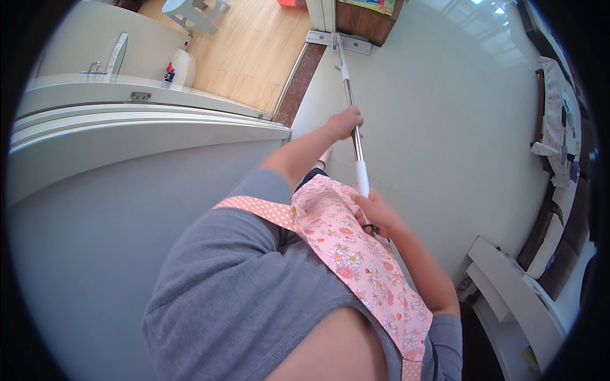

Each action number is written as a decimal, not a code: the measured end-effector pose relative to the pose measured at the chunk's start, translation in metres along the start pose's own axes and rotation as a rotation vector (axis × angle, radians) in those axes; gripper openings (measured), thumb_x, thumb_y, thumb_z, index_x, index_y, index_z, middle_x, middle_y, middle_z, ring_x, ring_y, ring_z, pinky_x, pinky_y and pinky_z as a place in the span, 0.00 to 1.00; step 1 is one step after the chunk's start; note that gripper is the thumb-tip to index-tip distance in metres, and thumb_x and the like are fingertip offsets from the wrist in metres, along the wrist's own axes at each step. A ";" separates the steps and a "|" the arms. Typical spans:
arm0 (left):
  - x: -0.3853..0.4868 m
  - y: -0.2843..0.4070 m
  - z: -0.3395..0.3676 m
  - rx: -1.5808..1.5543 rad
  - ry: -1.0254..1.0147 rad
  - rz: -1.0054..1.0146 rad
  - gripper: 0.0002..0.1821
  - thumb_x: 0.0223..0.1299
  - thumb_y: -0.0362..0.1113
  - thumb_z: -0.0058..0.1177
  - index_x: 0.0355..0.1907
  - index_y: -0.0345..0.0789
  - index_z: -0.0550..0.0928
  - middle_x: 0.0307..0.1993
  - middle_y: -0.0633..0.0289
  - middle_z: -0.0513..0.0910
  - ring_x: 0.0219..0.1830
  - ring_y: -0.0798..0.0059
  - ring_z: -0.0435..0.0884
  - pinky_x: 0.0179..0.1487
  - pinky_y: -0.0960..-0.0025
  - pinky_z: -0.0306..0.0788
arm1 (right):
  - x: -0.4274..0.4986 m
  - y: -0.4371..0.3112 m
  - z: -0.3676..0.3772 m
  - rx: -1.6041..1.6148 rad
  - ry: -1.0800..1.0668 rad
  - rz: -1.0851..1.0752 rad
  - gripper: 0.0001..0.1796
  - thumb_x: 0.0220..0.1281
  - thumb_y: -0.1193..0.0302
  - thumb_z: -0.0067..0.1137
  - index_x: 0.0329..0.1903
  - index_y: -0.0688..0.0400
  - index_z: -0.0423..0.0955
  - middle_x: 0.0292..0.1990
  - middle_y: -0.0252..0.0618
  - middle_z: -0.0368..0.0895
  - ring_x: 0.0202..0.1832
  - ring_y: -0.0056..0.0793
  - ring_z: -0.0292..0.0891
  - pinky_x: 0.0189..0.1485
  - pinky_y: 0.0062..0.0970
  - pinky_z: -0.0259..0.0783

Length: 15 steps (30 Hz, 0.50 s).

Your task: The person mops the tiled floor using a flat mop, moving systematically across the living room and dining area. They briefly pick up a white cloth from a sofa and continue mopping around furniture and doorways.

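A flat mop with a white and metal pole (350, 93) reaches from my body to the doorway. Its wide, flat white head (357, 45) lies on the floor against the door frame and beside a brown wooden cabinet. My left hand (345, 124) is closed around the metal part of the pole. Lower down, near the pole's upper end, my right hand (376, 214) grips the white section, close to my pink floral apron (345, 238). The fingers of both hands are partly hidden.
The brown wooden cabinet (364, 21) stands right of the door frame (323, 16). A dark stone threshold (300, 85) borders the wood-floored room, which holds a pale plastic stool (183, 10). A cloth-covered table (553, 109) is at right, with white furniture (510, 290) at lower right.
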State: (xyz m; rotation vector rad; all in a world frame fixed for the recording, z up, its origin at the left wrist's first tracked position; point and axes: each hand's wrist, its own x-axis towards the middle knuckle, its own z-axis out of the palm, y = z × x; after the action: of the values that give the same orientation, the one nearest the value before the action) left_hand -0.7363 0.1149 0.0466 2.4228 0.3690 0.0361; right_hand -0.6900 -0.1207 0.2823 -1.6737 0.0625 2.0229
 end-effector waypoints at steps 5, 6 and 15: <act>-0.029 0.047 0.054 -0.150 0.014 -0.061 0.22 0.42 0.46 0.73 0.35 0.39 0.77 0.44 0.57 0.73 0.52 0.57 0.71 0.51 0.61 0.73 | -0.034 0.047 -0.050 -0.267 -0.044 -0.003 0.16 0.71 0.63 0.48 0.49 0.61 0.59 0.23 0.32 0.70 0.17 0.18 0.66 0.13 0.22 0.62; -0.035 0.058 0.062 -0.178 0.025 -0.066 0.23 0.41 0.46 0.74 0.36 0.39 0.77 0.45 0.56 0.72 0.52 0.57 0.70 0.52 0.61 0.73 | -0.039 0.053 -0.059 -0.325 -0.078 -0.046 0.16 0.71 0.63 0.48 0.49 0.61 0.59 0.23 0.32 0.71 0.17 0.18 0.67 0.14 0.22 0.63; -0.104 0.157 0.076 -0.335 -0.076 -0.070 0.24 0.49 0.45 0.69 0.44 0.39 0.74 0.45 0.51 0.71 0.57 0.52 0.64 0.60 0.56 0.66 | -0.143 0.041 -0.078 -0.793 -0.001 0.286 0.16 0.71 0.61 0.48 0.45 0.63 0.64 0.21 0.33 0.73 0.19 0.21 0.73 0.19 0.25 0.70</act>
State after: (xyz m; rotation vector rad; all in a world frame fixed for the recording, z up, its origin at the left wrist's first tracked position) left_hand -0.7868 -0.0752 0.0947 2.0734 0.3800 -0.0229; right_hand -0.6201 -0.2335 0.3851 -2.2187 -0.6092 2.4462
